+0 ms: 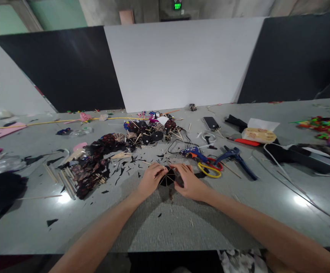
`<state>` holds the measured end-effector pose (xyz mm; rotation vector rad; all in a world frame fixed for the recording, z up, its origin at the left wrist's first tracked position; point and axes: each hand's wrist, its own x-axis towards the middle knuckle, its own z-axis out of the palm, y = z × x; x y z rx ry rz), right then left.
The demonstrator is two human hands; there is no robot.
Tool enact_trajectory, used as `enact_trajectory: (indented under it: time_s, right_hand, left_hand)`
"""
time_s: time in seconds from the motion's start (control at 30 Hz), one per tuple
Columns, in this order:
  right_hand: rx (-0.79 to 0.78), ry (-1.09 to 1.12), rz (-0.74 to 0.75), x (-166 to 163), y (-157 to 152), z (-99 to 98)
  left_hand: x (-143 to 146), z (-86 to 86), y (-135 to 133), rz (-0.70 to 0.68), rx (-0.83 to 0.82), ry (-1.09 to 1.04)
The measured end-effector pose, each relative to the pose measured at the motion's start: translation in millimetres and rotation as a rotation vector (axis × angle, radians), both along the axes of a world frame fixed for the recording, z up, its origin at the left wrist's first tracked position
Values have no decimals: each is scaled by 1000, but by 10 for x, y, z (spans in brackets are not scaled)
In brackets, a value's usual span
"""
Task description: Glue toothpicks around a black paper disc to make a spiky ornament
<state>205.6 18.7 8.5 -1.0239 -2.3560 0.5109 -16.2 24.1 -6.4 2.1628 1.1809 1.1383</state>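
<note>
A small black disc with thin pale sticks radiating from its middle, like a miniature umbrella (167, 179), is held between my two hands just above the grey table. My left hand (151, 179) pinches its left edge, fingers curled together. On the other side, my right hand (192, 184) has its index finger and thumb curved around the right edge. To the right of my right hand lie yellow-handled scissors (210, 172) and a blue glue gun (195, 154). Black scraps (122, 170) are scattered beyond my left hand.
Similar stick-and-black pieces (153, 134) are heaped ahead. Cut sticks (66, 184) and dark patterned fabric (89, 172) lie left. Blue pliers (236, 157), a phone (211, 123), an orange cutter (247, 142) and a wipes pack (258, 134) lie right. A white panel (184, 64) stands behind.
</note>
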Motion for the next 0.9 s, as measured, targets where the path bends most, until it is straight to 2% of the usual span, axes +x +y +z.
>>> enact_trajectory:
  time_s: [0.4,0.57,0.9]
  right_hand:
    - [3,15,-20,10,30,-61]
    - [-14,17,-30,12,20,-30]
    - [-18,26,-39,19,33,-37]
  left_hand:
    - [1,-25,-2,3,-18,-3]
    - [-10,-4,-29,36,-42,-32]
    - [-56,6,-46,101,11,-85]
